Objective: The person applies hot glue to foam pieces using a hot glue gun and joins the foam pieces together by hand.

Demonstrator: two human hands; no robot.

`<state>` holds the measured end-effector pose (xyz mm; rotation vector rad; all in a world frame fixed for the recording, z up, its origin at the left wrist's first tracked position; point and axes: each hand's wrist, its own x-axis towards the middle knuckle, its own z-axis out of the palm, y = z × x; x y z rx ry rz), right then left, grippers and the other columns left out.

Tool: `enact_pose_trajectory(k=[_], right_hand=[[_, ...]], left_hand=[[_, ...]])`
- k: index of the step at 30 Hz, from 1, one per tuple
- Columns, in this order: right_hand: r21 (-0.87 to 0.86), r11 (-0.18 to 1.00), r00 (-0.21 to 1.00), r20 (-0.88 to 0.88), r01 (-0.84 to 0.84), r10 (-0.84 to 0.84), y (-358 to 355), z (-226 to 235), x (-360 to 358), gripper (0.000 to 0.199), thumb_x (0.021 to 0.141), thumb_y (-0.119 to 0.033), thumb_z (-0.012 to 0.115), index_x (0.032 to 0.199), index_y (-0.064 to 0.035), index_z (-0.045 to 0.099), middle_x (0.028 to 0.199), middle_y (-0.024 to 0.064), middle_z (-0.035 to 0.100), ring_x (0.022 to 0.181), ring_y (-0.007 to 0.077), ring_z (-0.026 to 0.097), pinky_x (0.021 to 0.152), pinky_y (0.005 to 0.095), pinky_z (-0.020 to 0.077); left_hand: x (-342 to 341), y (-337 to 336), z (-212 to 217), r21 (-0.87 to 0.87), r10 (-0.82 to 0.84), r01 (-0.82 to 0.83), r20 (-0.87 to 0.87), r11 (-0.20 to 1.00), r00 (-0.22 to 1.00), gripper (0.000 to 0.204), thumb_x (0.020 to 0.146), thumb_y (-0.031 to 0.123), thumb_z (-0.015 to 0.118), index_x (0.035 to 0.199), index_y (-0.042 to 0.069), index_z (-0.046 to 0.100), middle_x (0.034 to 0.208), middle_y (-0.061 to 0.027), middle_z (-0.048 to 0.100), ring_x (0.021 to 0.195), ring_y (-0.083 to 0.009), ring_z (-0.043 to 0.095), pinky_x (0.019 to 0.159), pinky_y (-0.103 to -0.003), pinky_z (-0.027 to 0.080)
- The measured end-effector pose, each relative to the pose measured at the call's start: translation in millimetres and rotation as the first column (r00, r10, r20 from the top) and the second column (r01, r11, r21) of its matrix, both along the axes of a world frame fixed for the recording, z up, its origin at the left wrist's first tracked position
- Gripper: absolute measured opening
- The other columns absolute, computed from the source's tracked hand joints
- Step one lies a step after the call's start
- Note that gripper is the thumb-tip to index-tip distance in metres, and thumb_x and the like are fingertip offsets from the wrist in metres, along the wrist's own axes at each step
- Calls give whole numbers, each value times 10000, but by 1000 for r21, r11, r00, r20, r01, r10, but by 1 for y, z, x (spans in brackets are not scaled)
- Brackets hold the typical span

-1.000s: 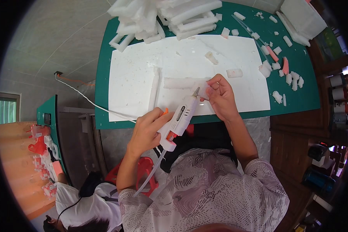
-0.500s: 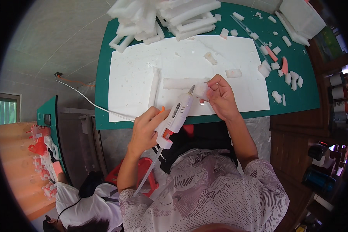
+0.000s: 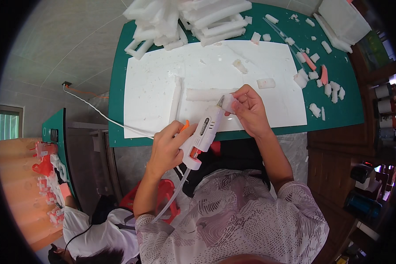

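Observation:
My left hand [image 3: 168,147] grips a white glue gun [image 3: 203,134] with an orange trigger; its nozzle points up at a small white foam piece [image 3: 230,103]. That piece is pinched in the fingers of my right hand [image 3: 249,109], held just above the near edge of a white foam sheet [image 3: 215,75]. Two long white foam bars [image 3: 177,99] lie on the sheet in an L shape beside my hands. The gun's white cord [image 3: 105,115] runs left across the green table [image 3: 343,101] to a floor socket.
A heap of white foam bars [image 3: 193,20] lies at the table's far edge, and small foam and orange scraps [image 3: 319,77] are scattered at the right. Another person [image 3: 94,229] sits low at the left beside a second green table [image 3: 53,132]. Dark shelving stands on the right.
My left hand has raised the glue gun so its nozzle meets the foam piece in my right hand. The right hand has barely moved.

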<state>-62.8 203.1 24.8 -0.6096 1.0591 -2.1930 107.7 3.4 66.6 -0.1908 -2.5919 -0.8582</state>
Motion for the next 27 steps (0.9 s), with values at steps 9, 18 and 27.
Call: enact_pose_trajectory(k=[9,18,27], right_hand=[[46,995,995,-38,94,-92,-7,1,4,187,955,-62,666,1091,-15,546,1090,132,675,986,188,649,835,350,559],[88,983,980,-134,161,-148,-10,-1,6,188,947,-30,666,1092,10,554,1071,132,675,958,176,653,845,320,550],[80,987,985,-118,138,-128,-9,-2,6,188,953,-57,669,1087,11,555,1054,131,680,941,177,658,845,320,549]], left_hand=[[1,0,0,-33,28,-30,-35,999,999,664,532,-74,597,1174,63,700,828,-107,539,682,-270,580,538,-350,463],[0,1,0,-110,36,-39,-30,993,999,698,514,-65,607,1190,86,695,828,-95,535,691,-260,573,525,-355,460],[-1,1,-2,-128,41,-44,-31,991,999,700,519,-66,608,1195,93,692,836,-92,540,704,-260,579,519,-355,461]])
